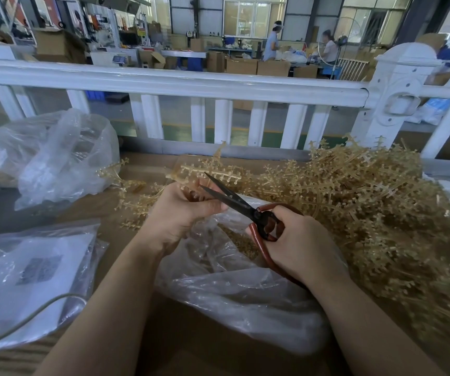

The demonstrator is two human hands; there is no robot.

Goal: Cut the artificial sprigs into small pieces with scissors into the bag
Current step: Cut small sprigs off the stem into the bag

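Over the open bag [234, 289], our left hand [180, 215] pinches a sprig [207, 169], its stem hidden by our fingers. Our right hand [297, 242] grips the scissors [234, 202], blades apart. The sprig pile [381, 213] runs off the right edge.

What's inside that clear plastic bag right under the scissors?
Small tan cut pieces lie inside the clear bag, below the scissors. The right hand and crumpled plastic hide how full it is.

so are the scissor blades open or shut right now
Open: the two dark blades of the scissors spread apart in a V at the sprig held by the left hand.
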